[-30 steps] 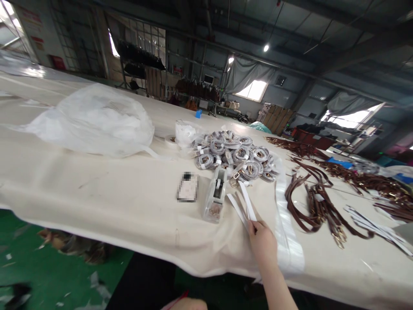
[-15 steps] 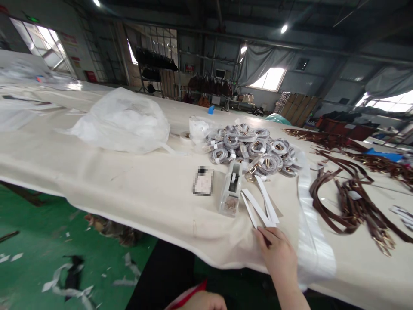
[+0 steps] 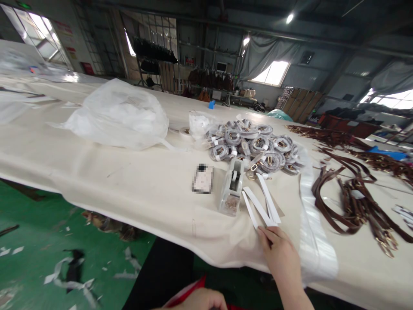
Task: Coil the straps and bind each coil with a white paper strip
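Note:
My right hand [image 3: 280, 249] rests at the table's front edge. Its thumb and fingers are pinched together over the near end of the white paper strips [image 3: 256, 206], which fan out away from me. Just left of the strips stands a tape dispenser [image 3: 231, 187] in pale grey. My left hand [image 3: 202, 300] is low at the bottom edge of the view, its fingers curled and partly cut off; whatever they hold, if anything, is hidden. Something red [image 3: 192, 290] shows beside it. Behind the dispenser lies a pile of coiled, wrapped straps [image 3: 258, 146] with gold clasps.
A blurred-out phone [image 3: 203, 180] lies left of the dispenser. Farther left sits a big translucent plastic bag [image 3: 119, 116]. On the right are a white plastic sheet [image 3: 318, 245] and brown straps [image 3: 351, 202] with metal hooks. Scraps [image 3: 72, 275] litter the green floor.
The view has shifted slightly. My right hand stays at the strips' near end with little movement, and my left hand shows a bit more at the bottom edge.

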Available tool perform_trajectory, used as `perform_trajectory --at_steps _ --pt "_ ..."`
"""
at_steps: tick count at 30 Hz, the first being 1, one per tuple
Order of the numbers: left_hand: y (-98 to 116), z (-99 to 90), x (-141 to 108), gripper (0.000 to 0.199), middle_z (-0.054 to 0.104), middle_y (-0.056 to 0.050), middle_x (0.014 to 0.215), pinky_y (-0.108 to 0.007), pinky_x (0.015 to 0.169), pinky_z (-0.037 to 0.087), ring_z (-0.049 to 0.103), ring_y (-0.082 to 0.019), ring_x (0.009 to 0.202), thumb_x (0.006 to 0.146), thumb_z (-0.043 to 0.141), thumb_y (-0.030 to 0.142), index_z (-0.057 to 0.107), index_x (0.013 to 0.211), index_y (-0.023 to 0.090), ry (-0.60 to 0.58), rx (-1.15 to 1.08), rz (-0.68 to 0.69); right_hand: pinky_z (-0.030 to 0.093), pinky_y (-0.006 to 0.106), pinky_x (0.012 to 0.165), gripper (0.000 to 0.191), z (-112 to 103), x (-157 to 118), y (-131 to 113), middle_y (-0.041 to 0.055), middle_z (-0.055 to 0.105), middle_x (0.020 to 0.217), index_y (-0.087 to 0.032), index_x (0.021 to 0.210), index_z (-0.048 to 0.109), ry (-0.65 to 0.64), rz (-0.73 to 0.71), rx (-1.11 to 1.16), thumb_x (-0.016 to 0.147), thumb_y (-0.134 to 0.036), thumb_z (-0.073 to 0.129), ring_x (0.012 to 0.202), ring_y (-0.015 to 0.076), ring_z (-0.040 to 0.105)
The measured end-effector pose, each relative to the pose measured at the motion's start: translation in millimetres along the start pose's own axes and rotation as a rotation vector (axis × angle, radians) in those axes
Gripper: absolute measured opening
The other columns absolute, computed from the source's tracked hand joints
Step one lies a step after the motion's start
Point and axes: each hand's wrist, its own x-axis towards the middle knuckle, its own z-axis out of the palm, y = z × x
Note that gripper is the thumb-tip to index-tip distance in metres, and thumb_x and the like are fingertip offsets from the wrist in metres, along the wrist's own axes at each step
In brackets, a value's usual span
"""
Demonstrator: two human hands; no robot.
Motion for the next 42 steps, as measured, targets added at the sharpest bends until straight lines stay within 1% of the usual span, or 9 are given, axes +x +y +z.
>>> perform_trajectory --at_steps 3,6,10,15,18,21,24,30,42 --pt "0 5.3 -1 0.034 0.074 0.0 0.089 -0.022 0.074 0.048 0.066 -0.018 0.085 0.082 0.065 0.053 0.076 0.09 0.022 0.016 -0.03 -0.022 0.051 0.035 0.074 0.036 0 -1 0 0.0052 0.072 0.101 -0.022 0.098 0.077 0.011 -0.043 -0.026 0.096 -0.045 0.051 0.089 0.0235 0.068" --pt "7 7.7 -7 0.032 0.075 -0.002 0.088 -0.022 0.07 0.047 0.066 -0.018 0.082 0.085 0.06 0.046 0.076 0.093 0.02 0.04 -0.021 -0.052 0.051 0.035 0.074 0.039 1 -2 1 0.0062 0.072 0.1 -0.02 0.099 0.078 0.031 -0.06 -0.04 0.096 -0.047 0.05 0.089 0.0242 0.068" --pt "24 3.5 -13 0.026 0.073 -0.001 0.084 -0.02 0.065 0.045 0.062 -0.014 0.073 0.083 0.06 0.038 0.076 0.092 0.02 0.018 -0.004 -0.055 0.05 0.035 0.075 0.041 1 -1 2 0.0064 0.072 0.099 -0.02 0.097 0.078 0.03 -0.052 -0.003 0.098 -0.046 0.047 0.089 0.0239 0.067" --pt "35 0.8 -15 0.025 0.067 0.003 0.074 -0.019 0.059 0.043 0.053 -0.011 0.059 0.086 0.056 0.036 0.074 0.093 0.021 0.028 0.017 -0.083 0.05 0.035 0.074 0.042 -2 1 -1 0.0061 0.072 0.099 -0.021 0.094 0.078 -0.01 -0.013 -0.008 0.097 -0.047 0.046 0.087 0.0237 0.068" --pt "36 2.4 -15 0.028 0.065 0.002 0.071 -0.021 0.063 0.045 0.056 -0.013 0.064 0.088 0.056 0.043 0.072 0.094 0.021 0.034 0.042 -0.051 0.05 0.034 0.075 0.039 -6 3 -4 0.0055 0.072 0.102 -0.021 0.097 0.078 -0.061 0.015 -0.028 0.097 -0.045 0.046 0.089 0.023 0.068" --pt "37 2.9 -17 0.033 0.065 0.002 0.07 -0.023 0.069 0.047 0.06 -0.016 0.072 0.091 0.054 0.05 0.071 0.095 0.022 0.035 0.084 -0.026 0.049 0.032 0.073 0.037 -13 8 -6 0.0041 0.072 0.104 -0.023 0.099 0.077 -0.162 0.025 -0.111 0.098 -0.041 0.046 0.087 0.0215 0.069" --pt "40 1.0 -19 0.03 0.068 0.001 0.074 -0.023 0.073 0.048 0.063 -0.017 0.075 0.091 0.054 0.046 0.072 0.092 0.022 0.047 0.123 0.009 0.047 0.031 0.068 0.035 -21 15 -10 0.0035 0.073 0.099 -0.024 0.097 0.077 -0.228 0.012 -0.175 0.098 -0.038 0.045 0.08 0.0202 0.069" --pt "47 -3.6 -21 0.021 0.075 0.0 0.089 -0.019 0.071 0.048 0.066 -0.015 0.079 0.087 0.056 0.031 0.074 0.089 0.021 0.045 0.193 0.051 0.04 0.029 0.06 0.032 -29 26 -24 0.0047 0.072 0.09 -0.024 0.086 0.077 -0.279 -0.026 -0.272 0.097 -0.031 0.048 0.07 0.0172 0.066" --pt "39 -2.2 -22 0.022 0.075 -0.002 0.091 -0.02 0.076 0.049 0.068 -0.016 0.083 0.088 0.056 0.033 0.074 0.092 0.02 0.063 0.187 0.104 0.039 0.028 0.061 0.031 -29 31 -31 0.0061 0.073 0.091 -0.022 0.085 0.076 -0.318 -0.061 -0.368 0.099 -0.027 0.049 0.073 0.0177 0.068"
